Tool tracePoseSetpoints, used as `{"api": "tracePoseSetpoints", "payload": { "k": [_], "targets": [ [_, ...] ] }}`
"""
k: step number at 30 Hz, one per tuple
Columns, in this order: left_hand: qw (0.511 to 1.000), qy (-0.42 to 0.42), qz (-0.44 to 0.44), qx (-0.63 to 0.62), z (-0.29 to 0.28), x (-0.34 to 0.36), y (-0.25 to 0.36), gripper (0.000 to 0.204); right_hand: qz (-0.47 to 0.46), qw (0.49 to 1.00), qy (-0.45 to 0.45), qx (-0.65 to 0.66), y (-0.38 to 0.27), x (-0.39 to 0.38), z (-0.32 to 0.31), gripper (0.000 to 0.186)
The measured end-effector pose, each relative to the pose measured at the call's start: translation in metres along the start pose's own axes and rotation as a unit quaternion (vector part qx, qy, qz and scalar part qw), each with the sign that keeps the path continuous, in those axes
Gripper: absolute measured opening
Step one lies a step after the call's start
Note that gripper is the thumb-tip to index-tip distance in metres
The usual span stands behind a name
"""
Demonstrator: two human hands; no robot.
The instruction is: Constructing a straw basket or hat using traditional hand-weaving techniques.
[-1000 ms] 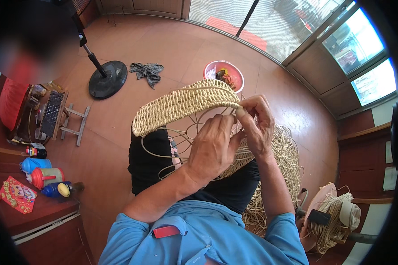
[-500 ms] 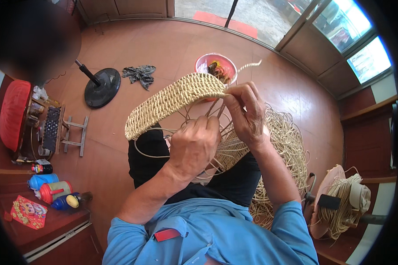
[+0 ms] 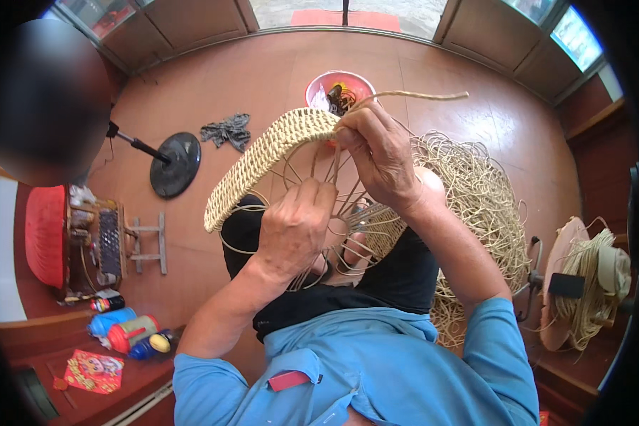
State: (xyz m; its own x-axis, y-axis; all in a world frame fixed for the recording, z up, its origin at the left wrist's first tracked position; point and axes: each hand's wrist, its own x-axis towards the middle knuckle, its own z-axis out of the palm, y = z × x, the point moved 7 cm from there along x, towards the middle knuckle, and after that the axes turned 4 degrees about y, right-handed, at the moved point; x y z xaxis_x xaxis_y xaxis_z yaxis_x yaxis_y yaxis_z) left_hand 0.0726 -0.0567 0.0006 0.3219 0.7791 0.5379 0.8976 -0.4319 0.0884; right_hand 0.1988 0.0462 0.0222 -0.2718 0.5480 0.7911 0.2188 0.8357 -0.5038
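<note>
A curved band of pale straw weave (image 3: 273, 156) arches above my lap, its far right end at my fingers. My right hand (image 3: 383, 156) pinches a straw cord (image 3: 426, 94) at that end, and the cord's loose tail sticks out to the right. Lower and to the left, my left hand (image 3: 296, 220) is closed around thin strands that hang down from the band; its fingertips are partly hidden. Many of these strands spread out between my knees, beside another woven part (image 3: 382, 238) against my right thigh.
A big heap of loose straw cord (image 3: 483, 213) lies to my right, beyond it a reel of cord (image 3: 582, 284). Ahead stands a pink basin (image 3: 362, 85) with mixed items. On the left are a round black stand base (image 3: 175, 165), a grey rag (image 3: 227, 130) and a wooden stool (image 3: 149, 243).
The view has turned somewhat to the right. The right hand has shifted on the band's end, and the cord's tail now extends farther out to the right. The left hand keeps its grip on the strands.
</note>
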Motion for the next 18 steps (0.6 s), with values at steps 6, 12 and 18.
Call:
{"api": "tracePoseSetpoints", "payload": {
  "k": [6,12,18],
  "targets": [
    [0.999,-0.018,-0.03,0.02,0.01,-0.009,-0.005,0.033,-0.034,0.999,0.001,-0.016,0.01,0.001,0.001,0.011],
    [0.998,-0.03,-0.046,0.036,0.012,-0.013,-0.006,0.036,-0.042,0.999,-0.006,-0.017,0.005,0.002,0.004,0.017],
    [0.994,-0.071,-0.071,0.053,0.019,-0.032,0.001,0.028,-0.048,0.997,0.031,-0.051,0.001,-0.007,0.002,0.02]
  ]
}}
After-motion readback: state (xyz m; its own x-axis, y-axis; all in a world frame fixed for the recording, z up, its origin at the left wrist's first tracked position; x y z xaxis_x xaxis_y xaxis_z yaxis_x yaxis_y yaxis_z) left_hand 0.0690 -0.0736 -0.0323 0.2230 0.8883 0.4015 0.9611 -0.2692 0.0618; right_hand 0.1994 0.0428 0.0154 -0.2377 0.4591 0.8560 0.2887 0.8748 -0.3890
